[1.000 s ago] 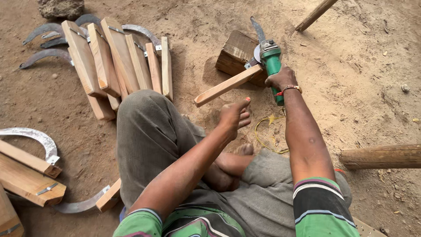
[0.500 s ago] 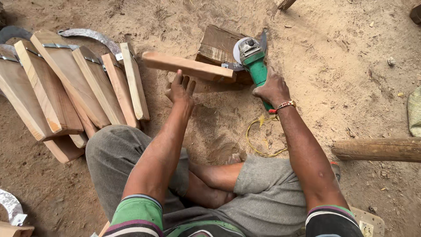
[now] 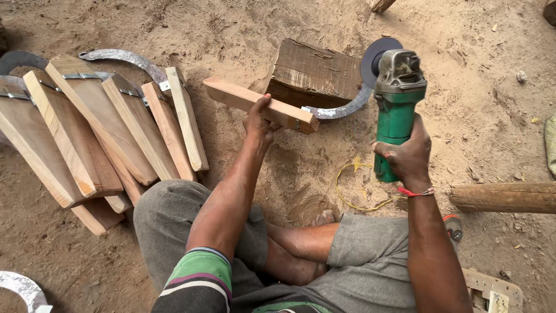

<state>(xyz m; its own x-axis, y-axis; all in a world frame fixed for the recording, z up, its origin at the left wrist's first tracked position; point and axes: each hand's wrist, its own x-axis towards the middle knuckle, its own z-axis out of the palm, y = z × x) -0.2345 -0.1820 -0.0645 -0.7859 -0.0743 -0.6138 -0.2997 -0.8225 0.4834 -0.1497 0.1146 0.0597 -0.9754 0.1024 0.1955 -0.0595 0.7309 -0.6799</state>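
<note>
My left hand (image 3: pixel 259 120) grips the wooden handle (image 3: pixel 231 96) of a sickle, whose curved metal blade (image 3: pixel 339 108) rests against a dark wooden block (image 3: pixel 315 72). My right hand (image 3: pixel 408 153) holds a green angle grinder (image 3: pixel 396 110) upright by its body. Its grey disc (image 3: pixel 373 55) sits just above the blade's tip at the block's right edge. I sit cross-legged on sandy ground in grey trousers.
Several finished sickles with pale wooden handles (image 3: pixel 104 127) lie fanned out at the left, blades (image 3: pixel 124 57) pointing away. A yellow cord (image 3: pixel 353 188) loops on the sand. A log (image 3: pixel 504 197) lies at the right. Another blade (image 3: pixel 23 287) shows at bottom left.
My left hand has reached forward and taken hold of the sickle handle on the block. The grinder has been raised more upright, with its disc near the blade.
</note>
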